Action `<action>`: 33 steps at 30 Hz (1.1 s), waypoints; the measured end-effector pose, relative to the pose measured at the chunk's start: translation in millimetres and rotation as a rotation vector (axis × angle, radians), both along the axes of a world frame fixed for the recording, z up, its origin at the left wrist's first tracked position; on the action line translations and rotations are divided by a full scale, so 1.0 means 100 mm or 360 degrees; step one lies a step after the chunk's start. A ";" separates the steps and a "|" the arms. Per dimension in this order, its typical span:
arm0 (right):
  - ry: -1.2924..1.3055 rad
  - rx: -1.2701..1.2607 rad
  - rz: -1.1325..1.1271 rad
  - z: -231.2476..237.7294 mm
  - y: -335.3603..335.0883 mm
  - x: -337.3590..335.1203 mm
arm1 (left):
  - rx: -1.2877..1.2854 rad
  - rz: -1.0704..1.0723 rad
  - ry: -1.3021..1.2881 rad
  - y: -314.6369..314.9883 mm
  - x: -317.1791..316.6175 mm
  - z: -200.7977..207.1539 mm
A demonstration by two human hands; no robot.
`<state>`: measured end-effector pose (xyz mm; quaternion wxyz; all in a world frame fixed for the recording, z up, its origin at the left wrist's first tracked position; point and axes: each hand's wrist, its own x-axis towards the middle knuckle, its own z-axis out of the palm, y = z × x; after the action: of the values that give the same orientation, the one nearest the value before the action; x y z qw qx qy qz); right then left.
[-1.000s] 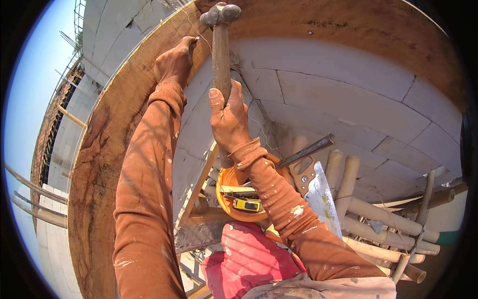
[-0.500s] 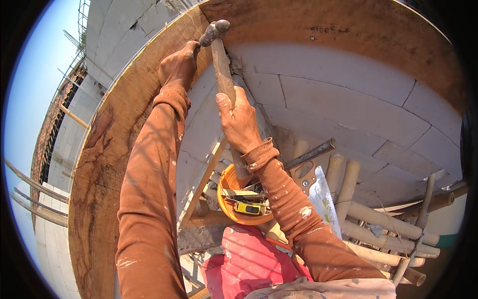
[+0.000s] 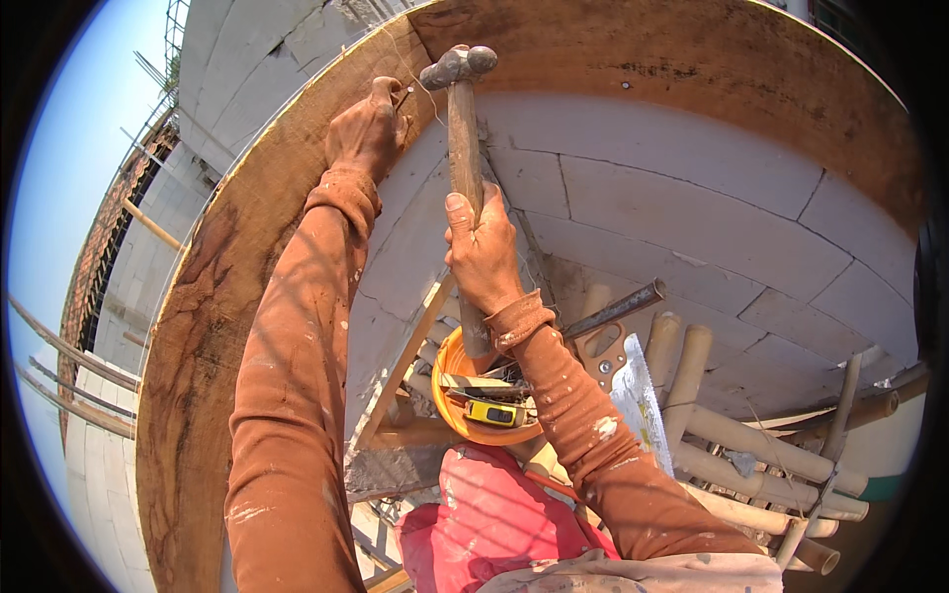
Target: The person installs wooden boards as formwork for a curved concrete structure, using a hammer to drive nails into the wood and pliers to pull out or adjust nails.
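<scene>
My right hand (image 3: 482, 252) is wrapped round the lower wooden handle of a hammer (image 3: 463, 138). The hammer's dark metal head is up near where two wooden boards meet, a little right of my left hand and apart from it. Against the left board (image 3: 188, 326), my left hand (image 3: 368, 130) pinches a nail (image 3: 406, 93), whose small bright head shows by the fingertips. The other board (image 3: 643, 54) curves across the top, with a single nail head (image 3: 625, 86) in its face. A thin string hangs loose near the corner joint.
Below my forearms an orange bucket (image 3: 453, 395) holds a yellow tape measure (image 3: 494, 413) and other tools. A handsaw (image 3: 633, 381) stands beside it. Bamboo poles (image 3: 771, 455) lie at lower right. Pale block walls (image 3: 682, 217) rise behind the boards.
The hammer and my right hand have shifted slightly right, so the hammer head has moved away from my left fingers. My left hand stays at the board, and the nail now shows.
</scene>
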<state>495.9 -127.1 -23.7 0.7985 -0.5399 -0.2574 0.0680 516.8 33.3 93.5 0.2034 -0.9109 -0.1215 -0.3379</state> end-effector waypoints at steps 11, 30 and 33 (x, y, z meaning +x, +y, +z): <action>-0.0039 0.0184 -0.0101 0.12 -0.04 -0.11 | 0.0714 0.0167 0.0475 0.07 -0.21 -0.04; -0.0146 -0.0379 0.0022 0.19 -0.02 0.12 | 0.0749 0.0167 0.0456 0.11 -0.20 -0.08; -0.0162 -0.0256 0.0041 0.25 -0.11 0.03 | 0.0782 0.0161 0.0439 0.15 -0.22 -0.09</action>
<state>498.6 -137.7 1.5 0.7375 -0.6016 -0.2984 0.0712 494.7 48.0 84.8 0.4493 -0.8644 -0.0524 -0.2196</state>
